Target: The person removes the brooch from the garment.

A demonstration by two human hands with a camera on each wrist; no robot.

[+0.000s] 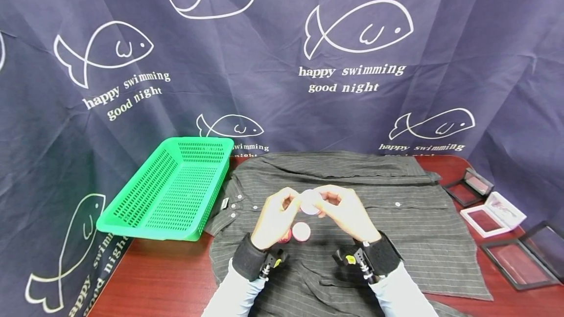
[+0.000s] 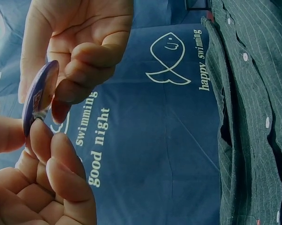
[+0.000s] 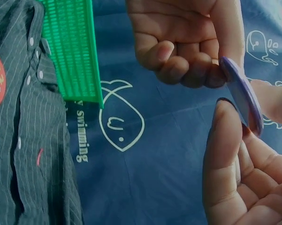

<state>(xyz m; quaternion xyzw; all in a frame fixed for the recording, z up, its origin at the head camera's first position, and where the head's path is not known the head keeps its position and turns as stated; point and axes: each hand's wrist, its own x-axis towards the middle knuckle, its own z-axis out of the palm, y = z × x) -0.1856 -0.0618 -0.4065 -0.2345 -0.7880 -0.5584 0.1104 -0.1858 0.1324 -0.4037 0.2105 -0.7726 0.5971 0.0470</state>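
Round badge (image 1: 310, 202) — circular, no long axis — is hanging above striped shirt (image 1: 418, 238). Left hand (image 1: 276, 216) is pinching its left edge; right hand (image 1: 349, 212) is pinching its right — badge bridging gap, neither hand clearly nearer. Both wrist views are showing badge nearly edge-on. Pale disc (image 1: 301, 232) is lying on shirt, nearer left hand.

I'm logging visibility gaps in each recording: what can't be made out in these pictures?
Head view: the red disc is partly hidden by the left hand.
Head view: the pale disc is too small and bright to tell whether it bears print.
Head view: the right edge cuts off the large black frame.
Left wrist view: the held purple-rimmed disc is turned nearly edge-on; its print is unreadable.
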